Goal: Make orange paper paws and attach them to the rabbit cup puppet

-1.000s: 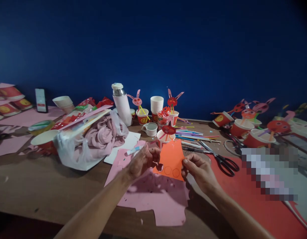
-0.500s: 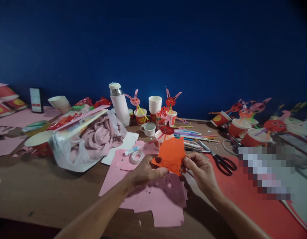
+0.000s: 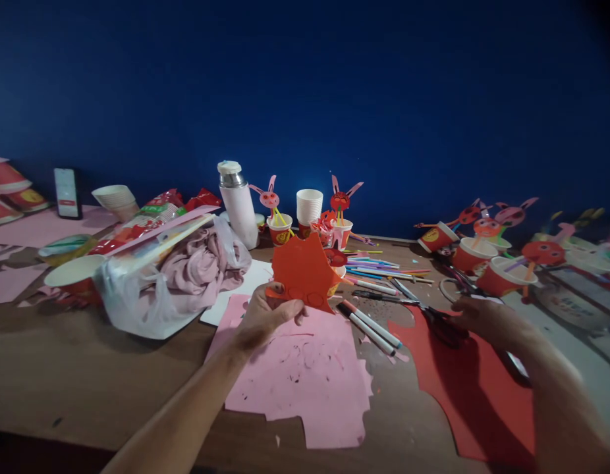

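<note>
My left hand (image 3: 261, 317) pinches the lower edge of an orange paper piece (image 3: 302, 271) with drawn circles and holds it upright above the pink paper sheet (image 3: 305, 368). My right hand (image 3: 485, 317) reaches to the right and lies over the black scissors (image 3: 436, 317), which rest on the red paper sheet (image 3: 470, 385). Its fingers are smeared by motion, so its grip is unclear. Two marker pens (image 3: 369, 322) lie between the pink and red sheets.
A plastic bag with pink cloth (image 3: 179, 273), a white flask (image 3: 236, 204), stacked paper cups (image 3: 309, 205) and bunny cup crafts (image 3: 340, 217) stand behind. More red cup crafts (image 3: 487, 263) fill the right. A phone (image 3: 66, 192) leans far left. Pens (image 3: 379, 270) lie mid-table.
My right hand has let go of the orange paper and moved right to the scissors. My left hand has lifted the paper up and to the left.
</note>
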